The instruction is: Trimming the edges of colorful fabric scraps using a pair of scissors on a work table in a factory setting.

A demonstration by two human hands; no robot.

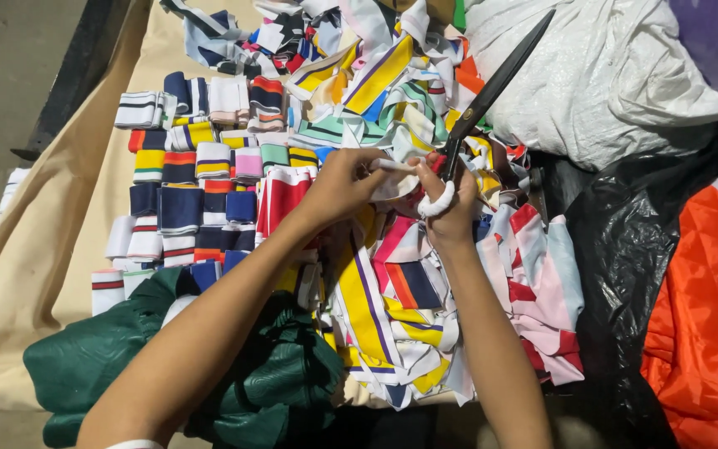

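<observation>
Green quilted fabric bunched at the near edge, under the left forearm. Just right of it, loose pile of striped ribbed strips, yellow, white, navy, pink, running under both forearms. Orange plastic sheet at near right, black plastic beside it.

Mid-frame: left hand, fingers pressed together, pinching a small white strip held between both hands above the pile. Right hand holds large black scissors; fingers curled through the white-wrapped handle loop, blades together, angled up and away to the right. Right fingertips touch the same white strip.

Left of the hands: folded striped cuffs laid in rows on tan cloth covering the worktop.

Farther: more tangled strips, then a white plastic bag at far right.
</observation>
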